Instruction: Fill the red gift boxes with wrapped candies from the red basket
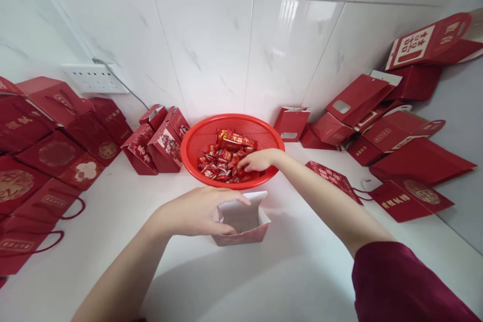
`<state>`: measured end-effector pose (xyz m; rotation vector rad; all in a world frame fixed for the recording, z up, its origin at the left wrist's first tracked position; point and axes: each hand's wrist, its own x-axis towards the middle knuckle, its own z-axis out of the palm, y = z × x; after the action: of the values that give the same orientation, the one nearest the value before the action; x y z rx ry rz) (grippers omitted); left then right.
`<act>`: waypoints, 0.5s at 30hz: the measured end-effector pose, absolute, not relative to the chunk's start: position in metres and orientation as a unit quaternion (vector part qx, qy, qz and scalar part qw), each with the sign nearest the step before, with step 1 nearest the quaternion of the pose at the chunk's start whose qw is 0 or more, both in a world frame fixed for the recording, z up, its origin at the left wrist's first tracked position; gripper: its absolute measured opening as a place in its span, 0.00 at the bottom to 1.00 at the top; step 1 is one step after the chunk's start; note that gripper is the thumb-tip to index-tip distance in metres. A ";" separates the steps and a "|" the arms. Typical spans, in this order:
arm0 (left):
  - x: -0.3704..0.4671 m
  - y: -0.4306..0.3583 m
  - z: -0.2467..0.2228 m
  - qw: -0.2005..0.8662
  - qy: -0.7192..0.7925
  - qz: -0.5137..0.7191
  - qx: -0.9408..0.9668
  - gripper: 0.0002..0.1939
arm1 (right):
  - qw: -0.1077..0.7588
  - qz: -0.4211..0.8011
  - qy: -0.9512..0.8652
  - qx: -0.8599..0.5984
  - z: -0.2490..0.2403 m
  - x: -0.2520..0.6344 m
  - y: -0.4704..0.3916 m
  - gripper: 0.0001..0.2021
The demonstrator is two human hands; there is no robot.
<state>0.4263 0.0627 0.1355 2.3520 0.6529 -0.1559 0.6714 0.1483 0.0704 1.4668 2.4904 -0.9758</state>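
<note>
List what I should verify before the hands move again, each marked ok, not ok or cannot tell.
1. Box mouth open: ok; the red paper box gapes upward.
2. Left hand at the box: ok; the left hand is at its left side, thumb by the near rim.
3. Basket standing upright: ok; the red plastic basket sits on the white counter.
4. Right hand at the sweets: ok; the right hand reaches among the wrapped candies.
5. Candy gripped: cannot tell; the right fingertips are partly hidden.
</note>
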 end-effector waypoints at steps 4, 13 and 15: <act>0.425 0.066 0.135 0.334 0.251 -0.055 0.907 0.24 | -0.009 -0.288 0.804 0.520 0.060 0.664 0.165 0.25; 0.428 0.068 0.135 0.337 0.264 -0.069 0.901 0.25 | 0.085 -0.302 0.862 0.397 0.068 0.640 0.152 0.30; 0.428 0.067 0.135 0.339 0.262 -0.072 0.901 0.25 | 0.110 -0.273 0.868 0.401 0.066 0.633 0.148 0.29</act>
<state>0.4281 0.0674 0.1353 2.3457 0.6825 -0.1867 0.6332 0.1480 0.0663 1.1779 2.5497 -0.8023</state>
